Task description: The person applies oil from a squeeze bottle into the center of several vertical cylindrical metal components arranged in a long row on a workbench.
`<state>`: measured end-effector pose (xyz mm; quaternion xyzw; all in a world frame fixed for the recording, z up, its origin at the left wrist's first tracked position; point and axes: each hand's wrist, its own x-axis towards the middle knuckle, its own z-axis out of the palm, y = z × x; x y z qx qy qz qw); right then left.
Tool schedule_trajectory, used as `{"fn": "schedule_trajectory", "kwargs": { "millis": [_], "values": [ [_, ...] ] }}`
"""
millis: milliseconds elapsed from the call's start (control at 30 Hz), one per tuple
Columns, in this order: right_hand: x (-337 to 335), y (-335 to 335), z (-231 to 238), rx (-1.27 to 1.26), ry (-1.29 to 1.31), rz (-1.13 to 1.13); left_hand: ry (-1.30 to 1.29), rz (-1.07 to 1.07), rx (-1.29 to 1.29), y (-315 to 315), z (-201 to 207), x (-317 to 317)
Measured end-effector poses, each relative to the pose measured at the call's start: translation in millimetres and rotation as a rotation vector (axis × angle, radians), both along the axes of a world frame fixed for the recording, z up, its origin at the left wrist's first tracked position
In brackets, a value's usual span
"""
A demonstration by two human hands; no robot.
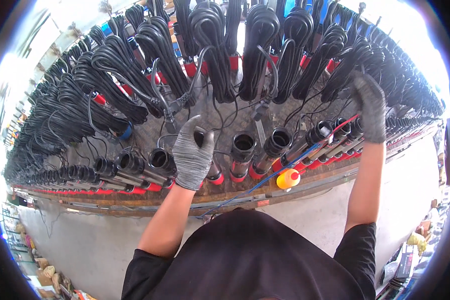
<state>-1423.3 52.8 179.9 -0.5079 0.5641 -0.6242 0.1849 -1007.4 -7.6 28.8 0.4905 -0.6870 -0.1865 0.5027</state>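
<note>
Both my hands wear grey knit gloves. My left hand is curled at the upper end of a steel cylinder with a red base, its thumb and forefinger on either side of a dark opening. Just right of it stand two similar black-topped cylinders, an upright one and a tilted one. My right hand is raised at the right, near hanging black cable coils. A thin red line runs up to this hand; its fingers are blurred, and whether they hold the line is unclear.
Rows of cylinders line the bench's near edge. Bundled black cables stand behind them. A blue hose crosses the edge beside a yellow bottle. Loose plugs hang mid-bench. Boxes and bags lie at lower left and right.
</note>
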Motion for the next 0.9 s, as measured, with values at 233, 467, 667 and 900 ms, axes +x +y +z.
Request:
{"fn": "schedule_trajectory", "kwargs": {
  "millis": [233,467,667,900],
  "values": [
    [26,-11,21,0.085,-0.075,0.029,0.051,-0.030,-0.105,-4,-17,8],
    [93,-93,-61,0.297,0.027,0.448,0.137,-0.038,-0.054,-5,-11,-3],
    [106,-74,-45,0.227,-0.029,0.409,0.018,0.019,-0.115,-4,-13,0],
    [61,-36,-55,0.193,-0.363,0.234,-0.129,0.029,-0.180,1,-9,7]
  ]
}}
